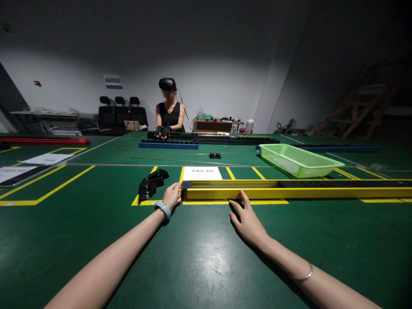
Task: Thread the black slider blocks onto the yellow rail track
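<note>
A long yellow rail [225, 194] with a channel along its top lies across the green table and runs out of view at the right. At its left end sits a black socket module [187, 185]. My left hand [172, 195] is closed on that module's left side, thumb and fingers together. My right hand [246, 216] has its fingers spread, with a fingertip touching the rail's near side. Left of my left hand lies a pile of black modules [151, 184]. Behind the rail's left part is a white paper label [202, 173].
A light green basket [296, 161] stands behind the rail at the right. Two small black modules [214, 155] and thin rods [180, 151] lie farther back. Across the table a person [169, 111] in a headset works at a blue rail [168, 145].
</note>
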A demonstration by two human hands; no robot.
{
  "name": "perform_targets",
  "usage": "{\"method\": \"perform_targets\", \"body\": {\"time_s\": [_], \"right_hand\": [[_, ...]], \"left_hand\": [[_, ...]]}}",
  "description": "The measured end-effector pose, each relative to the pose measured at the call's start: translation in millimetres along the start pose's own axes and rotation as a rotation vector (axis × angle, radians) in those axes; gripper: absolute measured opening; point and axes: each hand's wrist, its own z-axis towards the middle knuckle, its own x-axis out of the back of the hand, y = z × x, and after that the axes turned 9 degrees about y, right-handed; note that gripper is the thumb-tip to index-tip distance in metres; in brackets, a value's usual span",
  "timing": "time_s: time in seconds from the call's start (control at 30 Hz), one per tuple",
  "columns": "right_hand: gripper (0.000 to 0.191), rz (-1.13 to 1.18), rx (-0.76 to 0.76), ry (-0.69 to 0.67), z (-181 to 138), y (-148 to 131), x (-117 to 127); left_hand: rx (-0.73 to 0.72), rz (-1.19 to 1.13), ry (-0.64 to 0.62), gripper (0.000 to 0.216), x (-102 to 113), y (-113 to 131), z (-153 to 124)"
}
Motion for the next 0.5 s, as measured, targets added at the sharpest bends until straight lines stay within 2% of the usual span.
{"method": "perform_targets", "body": {"time_s": [0.23,0.5], "right_hand": [[0.042,0.007,0.007,0.008,-0.3,2.3,-1.8],[0.041,-0.022,0.018,0.012,-0.4,1.4,-1.5]], "left_hand": [[0.015,-0.069,-0.033,0.035,1.2,-3.9,3.8],[0.009,-0.011,-0.104,0.038,-0.2,-0.7,1.2]]}}
